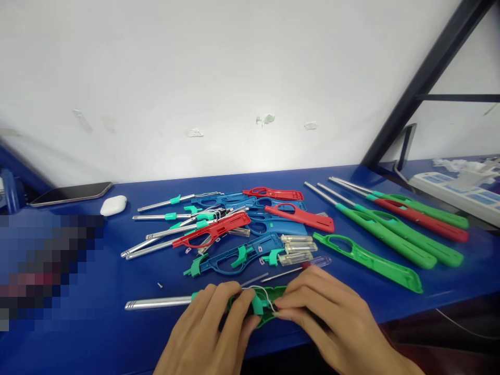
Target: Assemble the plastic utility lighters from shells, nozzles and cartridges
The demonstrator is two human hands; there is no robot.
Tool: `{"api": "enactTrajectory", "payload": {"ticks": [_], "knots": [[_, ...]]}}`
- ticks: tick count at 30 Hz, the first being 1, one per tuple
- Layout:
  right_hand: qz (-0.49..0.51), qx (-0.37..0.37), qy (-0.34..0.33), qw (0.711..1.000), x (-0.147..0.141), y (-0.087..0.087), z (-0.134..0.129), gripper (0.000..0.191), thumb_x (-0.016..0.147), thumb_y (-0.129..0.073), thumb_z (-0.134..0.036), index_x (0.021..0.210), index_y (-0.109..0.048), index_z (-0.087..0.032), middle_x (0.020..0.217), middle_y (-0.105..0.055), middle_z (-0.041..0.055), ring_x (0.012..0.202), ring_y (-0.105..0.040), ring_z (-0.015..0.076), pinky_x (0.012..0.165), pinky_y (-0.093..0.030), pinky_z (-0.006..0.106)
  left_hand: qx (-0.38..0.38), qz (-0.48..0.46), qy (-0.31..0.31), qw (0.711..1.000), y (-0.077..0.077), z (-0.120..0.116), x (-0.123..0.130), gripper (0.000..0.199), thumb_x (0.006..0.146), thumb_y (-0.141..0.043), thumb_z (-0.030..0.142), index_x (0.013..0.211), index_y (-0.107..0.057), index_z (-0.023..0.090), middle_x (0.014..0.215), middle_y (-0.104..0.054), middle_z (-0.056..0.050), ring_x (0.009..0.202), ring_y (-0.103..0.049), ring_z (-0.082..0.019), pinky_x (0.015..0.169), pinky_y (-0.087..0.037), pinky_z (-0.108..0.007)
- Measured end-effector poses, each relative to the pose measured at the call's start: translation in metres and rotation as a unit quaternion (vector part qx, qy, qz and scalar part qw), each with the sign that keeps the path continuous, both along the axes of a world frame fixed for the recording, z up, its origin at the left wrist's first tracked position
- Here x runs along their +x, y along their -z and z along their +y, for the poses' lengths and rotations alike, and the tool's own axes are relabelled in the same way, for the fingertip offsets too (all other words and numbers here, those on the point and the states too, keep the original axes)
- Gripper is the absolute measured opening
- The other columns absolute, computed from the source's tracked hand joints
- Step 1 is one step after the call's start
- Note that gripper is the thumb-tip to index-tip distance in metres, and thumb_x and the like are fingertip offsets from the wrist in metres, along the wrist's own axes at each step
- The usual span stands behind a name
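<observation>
An opened green lighter half-shell (267, 316) lies at the front of the table, its silver tube (158, 303) pointing left. My left hand (214, 325) is closed around the shell near the tube, fingertips by the teal trigger (257, 303). A thin white wire (266, 292) loops over the trigger. With thumb and fingers pinched together, my right hand (332, 312) grips the wire's end over the shell's right part; its fingers cover much of that end. Just behind lies a screwdriver (322, 261) with a clear purple handle.
Blue half-shells (234, 255), red half-shells (300, 216), metal tubes (167, 229) and clear fuel tanks (299, 247) lie behind. At right are a green half-shell (371, 260) and several closed lighters (390, 234). A small screw (160, 285), white case (113, 205) and phone (72, 193) lie left.
</observation>
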State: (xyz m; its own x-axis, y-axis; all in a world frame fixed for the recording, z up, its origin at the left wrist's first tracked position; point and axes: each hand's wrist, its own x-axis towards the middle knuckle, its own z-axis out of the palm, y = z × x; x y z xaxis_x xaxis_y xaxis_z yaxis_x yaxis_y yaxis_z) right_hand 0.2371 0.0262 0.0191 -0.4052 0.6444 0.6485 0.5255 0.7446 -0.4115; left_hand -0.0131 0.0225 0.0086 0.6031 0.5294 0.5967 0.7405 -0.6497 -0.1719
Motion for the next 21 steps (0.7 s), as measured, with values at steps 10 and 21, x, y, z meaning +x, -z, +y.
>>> {"api": "enactTrajectory", "payload": {"ticks": [10,21], "knots": [[-0.016,-0.061,0.006,0.998,0.003,-0.003,-0.007,0.020,0.115,-0.057,-0.027,0.105,-0.075,-0.027,0.098,-0.080,-0.0030,0.087,-0.074,0.0117,0.092,-0.056,0.024,-0.068,0.019,0.018,0.997,0.007,0.000,-0.009,0.034,0.116,-0.042,0.028,0.141,-0.065,0.025,0.119,-0.075,-0.006,0.103,-0.076,-0.021,0.085,-0.069,-0.033],[-0.051,-0.066,-0.012,0.996,0.009,-0.001,-0.009,0.017,0.110,-0.061,-0.018,0.113,-0.077,-0.023,0.098,-0.073,0.0032,0.087,-0.069,0.0162,0.083,-0.060,0.027,-0.070,0.036,0.026,0.997,0.003,-0.003,-0.008,0.045,0.104,-0.044,0.012,0.145,-0.061,0.017,0.110,-0.076,-0.009,0.092,-0.078,-0.021,0.076,-0.070,-0.031]]}}
